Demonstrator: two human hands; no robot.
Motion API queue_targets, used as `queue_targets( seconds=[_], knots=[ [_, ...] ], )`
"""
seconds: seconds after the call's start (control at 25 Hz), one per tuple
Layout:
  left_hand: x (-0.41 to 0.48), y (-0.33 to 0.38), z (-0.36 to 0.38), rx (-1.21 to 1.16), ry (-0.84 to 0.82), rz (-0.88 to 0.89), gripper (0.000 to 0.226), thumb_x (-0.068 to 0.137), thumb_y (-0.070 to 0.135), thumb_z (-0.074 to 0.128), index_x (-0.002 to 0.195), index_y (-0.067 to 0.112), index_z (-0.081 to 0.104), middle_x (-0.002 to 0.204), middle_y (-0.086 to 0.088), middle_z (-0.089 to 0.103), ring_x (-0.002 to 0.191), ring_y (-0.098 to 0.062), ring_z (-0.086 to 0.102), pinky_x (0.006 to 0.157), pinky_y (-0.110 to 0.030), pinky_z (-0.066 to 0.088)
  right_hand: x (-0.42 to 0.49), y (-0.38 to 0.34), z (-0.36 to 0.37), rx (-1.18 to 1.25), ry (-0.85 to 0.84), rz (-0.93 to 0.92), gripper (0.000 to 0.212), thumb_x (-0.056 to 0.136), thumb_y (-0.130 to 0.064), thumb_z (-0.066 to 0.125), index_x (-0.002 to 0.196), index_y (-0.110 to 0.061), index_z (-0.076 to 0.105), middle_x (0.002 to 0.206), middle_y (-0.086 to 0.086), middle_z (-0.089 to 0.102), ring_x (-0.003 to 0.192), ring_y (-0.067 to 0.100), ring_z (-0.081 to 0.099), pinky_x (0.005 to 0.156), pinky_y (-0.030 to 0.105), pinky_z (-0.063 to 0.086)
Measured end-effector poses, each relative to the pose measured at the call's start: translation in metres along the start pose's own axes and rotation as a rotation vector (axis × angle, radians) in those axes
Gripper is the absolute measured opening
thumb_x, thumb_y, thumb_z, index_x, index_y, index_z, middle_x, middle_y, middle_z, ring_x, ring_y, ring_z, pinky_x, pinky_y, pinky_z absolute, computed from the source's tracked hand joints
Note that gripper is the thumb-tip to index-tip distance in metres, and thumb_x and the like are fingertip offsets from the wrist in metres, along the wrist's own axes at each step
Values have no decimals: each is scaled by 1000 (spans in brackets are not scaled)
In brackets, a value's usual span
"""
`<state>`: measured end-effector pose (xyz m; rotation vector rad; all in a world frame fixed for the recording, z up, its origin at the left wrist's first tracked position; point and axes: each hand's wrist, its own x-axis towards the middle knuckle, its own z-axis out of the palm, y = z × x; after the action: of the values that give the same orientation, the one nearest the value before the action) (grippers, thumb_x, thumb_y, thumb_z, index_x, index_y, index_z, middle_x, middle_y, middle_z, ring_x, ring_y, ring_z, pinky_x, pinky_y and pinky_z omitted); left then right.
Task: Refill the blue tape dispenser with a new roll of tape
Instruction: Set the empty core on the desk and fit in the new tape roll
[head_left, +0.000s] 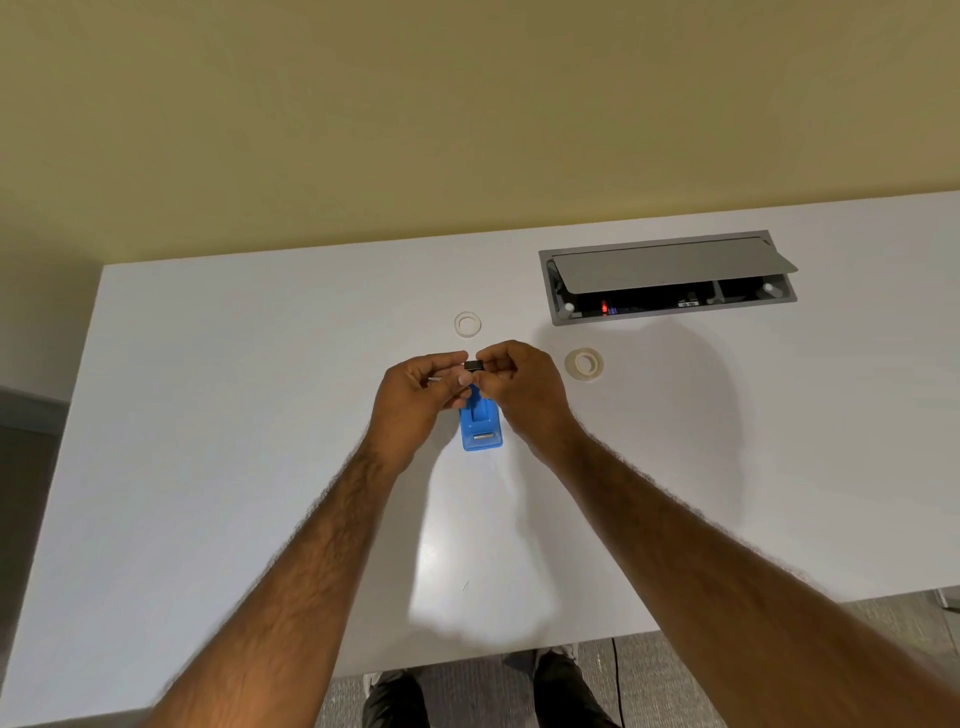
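While both hands, left hand (415, 397) and right hand (524, 387), pinched the small black spindle (473, 366) above the blue tape dispenser (481, 428) at mid-desk, a loosened grip risked dropping it.

- Left hand (415, 395): bare, no glove, no ring or watch visible on the parts in view.
- Right hand (524, 389): bare, no glove, no ring or watch visible.
- Left forearm (311, 561): bare along its whole visible length, no sleeve in view, covered with dark hair.
- Right forearm (701, 551): bare likewise, no sleeve or cuff in view, dark hair along it.
- Legs (561, 691): seen past the near edge of the desk, clad in dark trousers.
- Footwear (375, 679): light-coloured, only partly visible; detail too blurred to tell.
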<state>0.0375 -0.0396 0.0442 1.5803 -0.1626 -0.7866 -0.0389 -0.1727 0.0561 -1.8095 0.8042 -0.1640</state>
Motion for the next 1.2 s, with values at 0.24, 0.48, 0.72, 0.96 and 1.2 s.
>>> queue_targets(
  seconds=[0.24, 0.48, 0.72, 0.96, 1.2],
  knots=[
    [3, -1, -1, -21, -41, -15, 21, 91, 8, 68, 111, 6, 73, 100, -11, 77, 93, -23, 74, 86, -32, 59, 3, 1, -1, 23, -27, 3, 22, 83, -11, 60, 102, -15, 71, 99, 0, 72, 87, 11, 66, 81, 23, 53],
    [3, -1, -1, -10, -1, -22, 17, 90, 5, 68, 103, 13, 75, 91, 0, 78, 84, -16, 73, 77, -23, 59, 24, 32, -41, -355, 113, -74, 22, 85, -10, 56, 103, -13, 68, 103, 5, 67, 98, 21, 61, 89, 34, 49],
    [-1, -7, -7, 30, 16, -22, 18, 90, 7, 69, 106, 11, 75, 92, 1, 78, 80, -11, 73, 76, -23, 59, 39, 63, -84, -925, 63, -33, 49, 82, -12, 61, 129, -19, 51, 136, 10, 42, 128, 31, 36, 96, 46, 44],
    [-3, -10, -8, 48, 26, -29, 19, 89, 6, 69, 106, 13, 75, 92, -1, 78, 81, -13, 73, 79, -27, 60, 43, 69, -82, -881, -60, 51, 46, 84, 0, 52, 128, -15, 51, 122, 13, 45, 112, 30, 45, 89, 44, 51],
    [-4, -4, -8, 74, 17, -3, 21, 89, 8, 69, 108, 14, 75, 96, -2, 78, 85, -13, 73, 78, -25, 59, 41, 76, -78, -855, -12, 29, 34, 83, 2, 48, 114, -12, 50, 110, 13, 49, 101, 30, 48, 76, 39, 51]
  ],
)
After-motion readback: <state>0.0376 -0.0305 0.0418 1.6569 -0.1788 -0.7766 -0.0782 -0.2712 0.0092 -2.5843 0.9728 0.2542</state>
